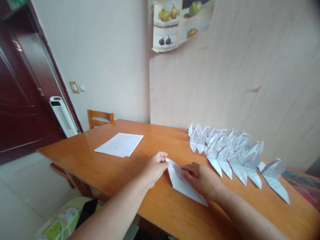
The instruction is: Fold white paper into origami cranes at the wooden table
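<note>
A folded sheet of white paper (183, 185) lies slantwise on the wooden table, its narrow end pointing away from me. My left hand (156, 168) pinches that far tip between thumb and fingers. On the paper's right edge rests my right hand (200, 178), fingers curled and thumb on the sheet; its fingertips are partly hidden, though they seem to grip the edge. Beyond my right hand stand several rows of folded paper figures (225, 146) with upright points and printed or written lines. One such figure (275, 176) sits apart at the right.
A stack of written sheets (120, 145) lies on the left of the table (155, 136). A wooden chair (100, 118) is behind the far left edge. Below the near edge, a green stool (72, 203) carries a black object and a power strip. A wall stands behind.
</note>
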A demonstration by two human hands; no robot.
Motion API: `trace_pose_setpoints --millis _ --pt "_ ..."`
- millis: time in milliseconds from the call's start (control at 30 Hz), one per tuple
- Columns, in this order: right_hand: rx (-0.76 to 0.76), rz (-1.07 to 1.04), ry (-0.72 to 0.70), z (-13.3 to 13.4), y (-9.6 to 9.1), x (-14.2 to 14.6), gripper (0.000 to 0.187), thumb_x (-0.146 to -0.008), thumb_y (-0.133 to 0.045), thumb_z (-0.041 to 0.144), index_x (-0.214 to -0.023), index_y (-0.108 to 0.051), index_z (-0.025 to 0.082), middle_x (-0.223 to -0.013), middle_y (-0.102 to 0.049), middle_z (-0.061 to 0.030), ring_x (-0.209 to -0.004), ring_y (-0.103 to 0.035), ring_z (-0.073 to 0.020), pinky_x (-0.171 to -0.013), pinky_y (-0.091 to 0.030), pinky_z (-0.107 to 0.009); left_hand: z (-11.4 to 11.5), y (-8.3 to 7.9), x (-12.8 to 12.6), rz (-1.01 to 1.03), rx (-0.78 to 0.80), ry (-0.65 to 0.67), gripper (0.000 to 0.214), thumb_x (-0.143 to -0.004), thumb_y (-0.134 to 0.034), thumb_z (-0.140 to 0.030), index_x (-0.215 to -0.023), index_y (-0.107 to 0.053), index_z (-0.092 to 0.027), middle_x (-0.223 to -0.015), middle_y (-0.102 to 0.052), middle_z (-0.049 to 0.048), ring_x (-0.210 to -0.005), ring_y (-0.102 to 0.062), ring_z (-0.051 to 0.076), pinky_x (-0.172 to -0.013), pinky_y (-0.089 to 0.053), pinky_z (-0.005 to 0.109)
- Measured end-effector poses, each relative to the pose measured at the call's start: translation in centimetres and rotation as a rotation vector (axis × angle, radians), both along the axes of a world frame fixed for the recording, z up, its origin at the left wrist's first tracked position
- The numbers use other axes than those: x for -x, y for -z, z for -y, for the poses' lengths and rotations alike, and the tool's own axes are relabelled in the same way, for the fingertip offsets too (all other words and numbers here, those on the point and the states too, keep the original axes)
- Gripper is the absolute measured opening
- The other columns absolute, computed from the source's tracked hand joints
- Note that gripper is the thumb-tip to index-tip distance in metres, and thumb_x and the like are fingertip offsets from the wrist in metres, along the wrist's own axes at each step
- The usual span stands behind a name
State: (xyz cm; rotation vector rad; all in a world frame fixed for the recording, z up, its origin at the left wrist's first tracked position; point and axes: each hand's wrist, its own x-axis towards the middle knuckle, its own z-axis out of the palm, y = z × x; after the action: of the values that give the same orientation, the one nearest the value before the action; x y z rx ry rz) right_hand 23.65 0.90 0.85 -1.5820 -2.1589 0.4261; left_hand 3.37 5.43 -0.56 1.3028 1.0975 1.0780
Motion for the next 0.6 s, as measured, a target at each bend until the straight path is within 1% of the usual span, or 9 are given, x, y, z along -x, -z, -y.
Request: trace_pose_setpoints --millis 67,100,167,233,333,467,600 --pt "-0.003 -0.054 0.020 -0.2 0.2 0.1 0.038 -0.098 -0.045 0.043 -0.077 -0.069 0.023 -0.079 -0.068 -0.0043 -0.071 -0.062 -0.0183 -0.067 -0.039 -0.030 -0.4 -0.2 -0.2 0.008 0.000 0.023 0.038 -0.079 -0.061 -0.009 -0.117 -0.056 -0.013 -0.088 -0.066 0.0049 -0.076 -0.061 0.015 -0.074 -0.046 0.028" --pt "-0.011 -0.078 0.034 -0.3 0.2 0.1 0.041 -0.099 -0.044 0.045 -0.074 -0.067 0.022 -0.077 -0.068 -0.0046 -0.071 -0.062 -0.0185 -0.067 -0.039 -0.030 -0.5 -0.3 -0.4 0.013 -0.002 0.034 0.038 -0.079 -0.060 -0.008 -0.116 -0.057 -0.013 -0.087 -0.066 0.0042 -0.075 -0.061 0.014 -0.074 -0.045 0.027" --pt "-0.030 -0.120 0.062 -0.2 0.2 0.2 0.039 -0.097 -0.046 0.047 -0.076 -0.067 0.022 -0.078 -0.068 -0.0046 -0.071 -0.062 -0.0188 -0.066 -0.040 -0.030 -0.5 -0.7 -0.7 0.020 -0.012 0.053 0.037 -0.077 -0.060 -0.007 -0.113 -0.058 -0.014 -0.086 -0.065 0.0028 -0.076 -0.060 0.013 -0.074 -0.044 0.026" --pt "-0.061 -0.156 0.094 -0.1 0.2 0.3 0.033 -0.095 -0.051 0.049 -0.084 -0.068 0.022 -0.081 -0.068 -0.0045 -0.072 -0.063 -0.0191 -0.064 -0.040 -0.030 -0.4 -1.1 -1.2 0.025 -0.024 0.071 0.036 -0.076 -0.060 -0.007 -0.111 -0.059 -0.015 -0.086 -0.065 0.0018 -0.076 -0.059 0.013 -0.074 -0.044 0.025" --pt "-0.121 -0.192 0.131 0.0 0.2 0.5 0.026 -0.092 -0.057 0.046 -0.091 -0.067 0.022 -0.086 -0.068 -0.0042 -0.075 -0.064 -0.0194 -0.063 -0.040 -0.029 0.2 -1.5 -1.9 0.025 -0.044 0.104 0.032 -0.076 -0.058 -0.008 -0.107 -0.060 -0.016 -0.082 -0.064 0.0002 -0.074 -0.058 0.013 -0.071 -0.043 0.024" --pt "-0.195 -0.197 0.174 0.2 0.2 0.8 0.018 -0.090 -0.058 0.040 -0.085 -0.064 0.023 -0.082 -0.067 -0.0018 -0.073 -0.063 -0.0183 -0.063 -0.039 -0.028 1.1 -1.8 -2.8 0.000 -0.105 0.116 0.027 -0.077 -0.056 -0.010 -0.103 -0.061 -0.016 -0.082 -0.065 0.0006 -0.074 -0.057 0.013 -0.069 -0.041 0.024" --pt "-0.267 -0.149 0.208 0.6 0.0 1.0 0.017 -0.091 -0.056 0.035 -0.079 -0.060 0.023 -0.078 -0.065 0.0000 -0.068 -0.061 -0.0167 -0.060 -0.036 -0.028 1.5 -2.0 -3.4 -0.059 -0.128 0.096 0.025 -0.077 -0.056 -0.014 -0.102 -0.062 -0.016 -0.084 -0.067 0.0024 -0.076 -0.059 0.015 -0.069 -0.042 0.025"
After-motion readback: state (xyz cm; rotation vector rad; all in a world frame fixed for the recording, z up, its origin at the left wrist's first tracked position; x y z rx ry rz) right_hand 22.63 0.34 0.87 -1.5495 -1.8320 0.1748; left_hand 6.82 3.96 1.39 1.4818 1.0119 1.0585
